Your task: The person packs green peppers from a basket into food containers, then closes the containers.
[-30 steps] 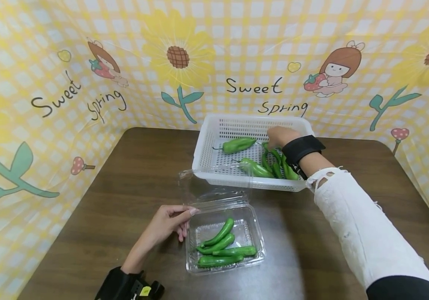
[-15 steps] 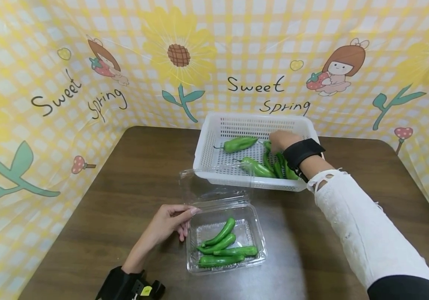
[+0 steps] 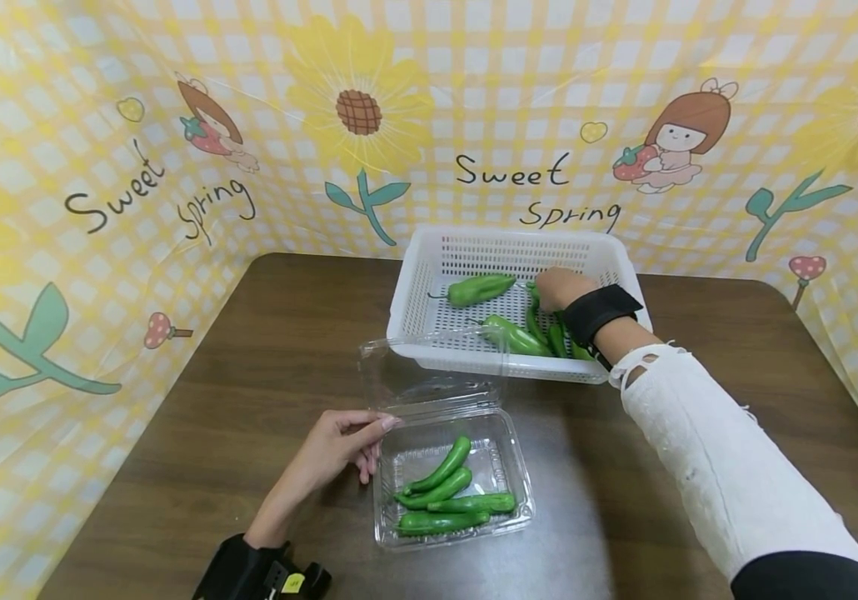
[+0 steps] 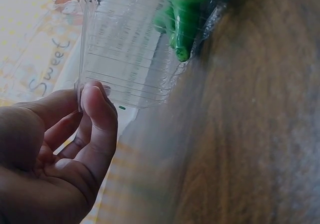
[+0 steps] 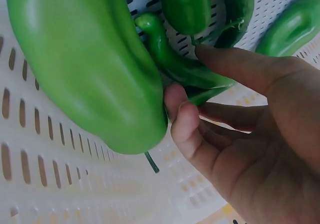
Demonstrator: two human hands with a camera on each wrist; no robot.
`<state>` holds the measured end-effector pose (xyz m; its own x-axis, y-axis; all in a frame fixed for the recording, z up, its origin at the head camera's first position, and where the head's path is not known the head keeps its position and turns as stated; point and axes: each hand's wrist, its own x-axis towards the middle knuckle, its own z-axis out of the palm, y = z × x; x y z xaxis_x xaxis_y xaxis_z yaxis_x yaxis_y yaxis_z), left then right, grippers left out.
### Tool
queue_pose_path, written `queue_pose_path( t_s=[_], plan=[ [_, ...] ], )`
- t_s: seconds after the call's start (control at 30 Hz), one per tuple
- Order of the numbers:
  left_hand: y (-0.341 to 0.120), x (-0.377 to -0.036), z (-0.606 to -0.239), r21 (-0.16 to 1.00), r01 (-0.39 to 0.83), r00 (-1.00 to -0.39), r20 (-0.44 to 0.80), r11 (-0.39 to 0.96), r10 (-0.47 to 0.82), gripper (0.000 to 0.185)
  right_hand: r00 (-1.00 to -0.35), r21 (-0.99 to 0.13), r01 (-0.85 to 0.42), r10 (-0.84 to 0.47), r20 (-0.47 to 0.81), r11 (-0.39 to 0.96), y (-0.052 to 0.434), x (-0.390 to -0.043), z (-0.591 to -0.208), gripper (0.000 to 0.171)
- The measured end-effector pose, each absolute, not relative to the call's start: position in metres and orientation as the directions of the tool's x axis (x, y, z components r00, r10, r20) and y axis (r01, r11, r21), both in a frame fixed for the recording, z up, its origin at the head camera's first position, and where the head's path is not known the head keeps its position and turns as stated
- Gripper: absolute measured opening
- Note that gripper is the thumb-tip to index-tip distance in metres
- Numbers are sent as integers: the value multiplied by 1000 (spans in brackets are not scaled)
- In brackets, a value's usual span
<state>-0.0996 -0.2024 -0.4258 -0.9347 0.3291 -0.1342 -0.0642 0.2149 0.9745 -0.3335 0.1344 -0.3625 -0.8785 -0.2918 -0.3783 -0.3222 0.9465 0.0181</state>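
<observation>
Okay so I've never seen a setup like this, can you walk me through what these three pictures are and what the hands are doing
There is no machine here: a person wears three cameras. The wide picture comes from the head and looks down at a brown table. The other two come from cameras strapped to each wrist.

On the table stand a white basket with green peppers and, nearer, a clear box with its lid open, holding four slim peppers.

The left hand steadies the box's edge with thumb and fingertips; its wrist view shows the clear plastic up close. The right hand reaches into the basket, and its wrist view shows thumb and finger pinching a thin pepper beside a big one.
</observation>
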Motion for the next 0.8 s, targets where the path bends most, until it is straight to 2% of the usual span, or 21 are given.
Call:
queue_pose_path(
  t_s=[0.8],
  plan=[
    [-206, -96, -427, 972, -60, -937, -133, 225, 323, 33, -866, -4, -345, -320, -383, 939, 134, -339, -370, 24]
  ],
)
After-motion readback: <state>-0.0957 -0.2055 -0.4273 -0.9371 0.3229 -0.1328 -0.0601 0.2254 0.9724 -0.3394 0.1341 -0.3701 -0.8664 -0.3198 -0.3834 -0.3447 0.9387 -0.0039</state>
